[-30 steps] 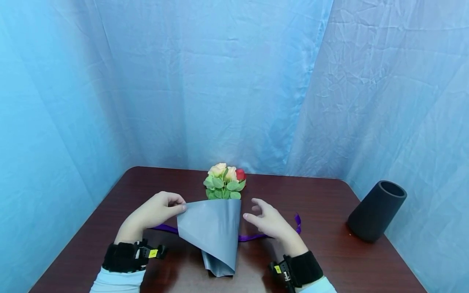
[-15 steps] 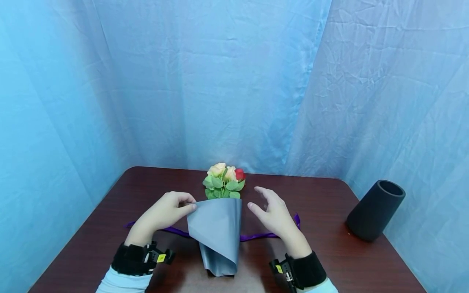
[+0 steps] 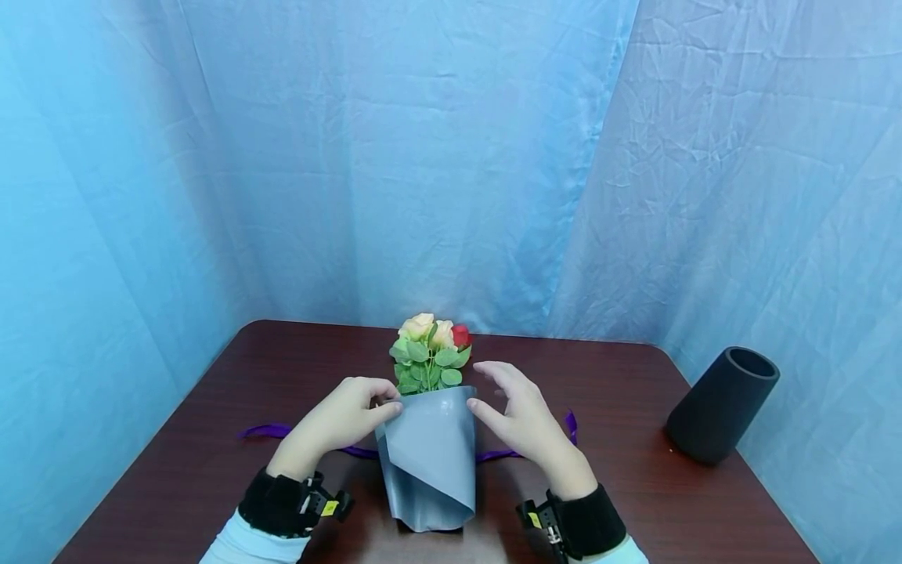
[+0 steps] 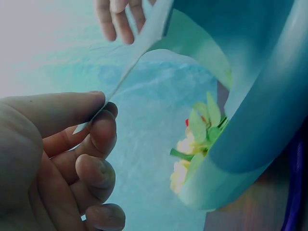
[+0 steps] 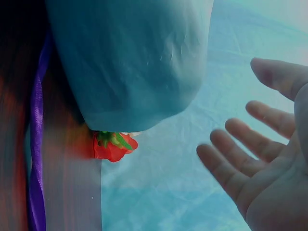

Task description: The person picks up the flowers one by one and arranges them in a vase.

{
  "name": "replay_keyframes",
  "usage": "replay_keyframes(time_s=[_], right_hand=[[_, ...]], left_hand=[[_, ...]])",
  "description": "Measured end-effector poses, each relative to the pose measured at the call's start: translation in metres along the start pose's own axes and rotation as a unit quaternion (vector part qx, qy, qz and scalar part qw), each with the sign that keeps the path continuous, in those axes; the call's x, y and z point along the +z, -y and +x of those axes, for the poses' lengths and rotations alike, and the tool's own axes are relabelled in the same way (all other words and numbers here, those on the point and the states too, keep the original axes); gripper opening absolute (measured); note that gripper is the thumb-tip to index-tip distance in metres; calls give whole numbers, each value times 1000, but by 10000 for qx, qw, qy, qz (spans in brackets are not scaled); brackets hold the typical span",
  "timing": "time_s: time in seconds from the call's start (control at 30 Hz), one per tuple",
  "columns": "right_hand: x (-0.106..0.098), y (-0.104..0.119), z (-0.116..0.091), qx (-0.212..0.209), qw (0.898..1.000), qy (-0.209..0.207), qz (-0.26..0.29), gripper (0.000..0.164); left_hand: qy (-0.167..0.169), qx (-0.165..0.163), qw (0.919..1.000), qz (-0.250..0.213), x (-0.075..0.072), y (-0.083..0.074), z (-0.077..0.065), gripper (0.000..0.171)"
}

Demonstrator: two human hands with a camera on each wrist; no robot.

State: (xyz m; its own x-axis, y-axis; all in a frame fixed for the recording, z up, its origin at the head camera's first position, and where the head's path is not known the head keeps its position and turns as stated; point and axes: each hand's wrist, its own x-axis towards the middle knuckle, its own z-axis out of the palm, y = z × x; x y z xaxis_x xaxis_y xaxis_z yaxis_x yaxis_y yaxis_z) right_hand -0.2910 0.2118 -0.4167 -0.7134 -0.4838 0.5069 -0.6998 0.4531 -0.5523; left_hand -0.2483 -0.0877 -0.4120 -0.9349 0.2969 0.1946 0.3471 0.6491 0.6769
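From the head camera we are looking down at a grey wrapping sheet (image 3: 430, 458) curled into a cone around a small bouquet of artificial roses (image 3: 431, 352), lying at the middle of the dark wooden table (image 3: 634, 407) with the blooms pointing away from us. Our left hand (image 3: 345, 419) is pinching the sheet's upper left corner between thumb and fingers, while our right hand (image 3: 521, 419) is hovering with fingers spread just beside the cone's right edge (whether the fingertips are touching the paper we cannot tell here). A purple ribbon (image 3: 264, 431) is lying across the table under the cone, showing on both sides, and a black tapered vase (image 3: 722, 403) is standing well apart at the right edge, before the blue backdrop cloth (image 3: 451, 157). In the left wrist view the left hand (image 4: 53, 154) is clamping the paper's edge (image 4: 120, 89) between thumb and curled fingers, the flowers (image 4: 197, 144) peeping from the curl. In the right wrist view the right hand (image 5: 269, 159) is lying open-palmed, apart from the wrapped cone (image 5: 130, 62), with the red rose (image 5: 113, 144) and ribbon (image 5: 38, 144) beneath.
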Motion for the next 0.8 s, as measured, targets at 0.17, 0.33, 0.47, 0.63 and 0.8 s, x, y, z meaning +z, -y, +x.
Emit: replay_keyframes(time_s=[0.17, 0.33, 0.47, 0.63, 0.8], right_hand=[[1, 2, 0, -103, 9997, 239, -36, 46], [4, 3, -1, -87, 9983, 565, -123, 47], [8, 3, -2, -136, 9963, 831, -196, 48], [12, 4, -3, -208, 9942, 1036, -182, 47], [15, 4, -2, -174, 9930, 1147, -230, 43]], left_hand=[[55, 84, 9999, 14, 10, -4, 4, 6], [54, 196, 9997, 115, 19, -7, 6, 6], [159, 330, 9991, 231, 25, -9, 7, 6], [284, 489, 9977, 368, 32, -11, 9, 6], [371, 590, 9969, 369, 36, -13, 10, 6]])
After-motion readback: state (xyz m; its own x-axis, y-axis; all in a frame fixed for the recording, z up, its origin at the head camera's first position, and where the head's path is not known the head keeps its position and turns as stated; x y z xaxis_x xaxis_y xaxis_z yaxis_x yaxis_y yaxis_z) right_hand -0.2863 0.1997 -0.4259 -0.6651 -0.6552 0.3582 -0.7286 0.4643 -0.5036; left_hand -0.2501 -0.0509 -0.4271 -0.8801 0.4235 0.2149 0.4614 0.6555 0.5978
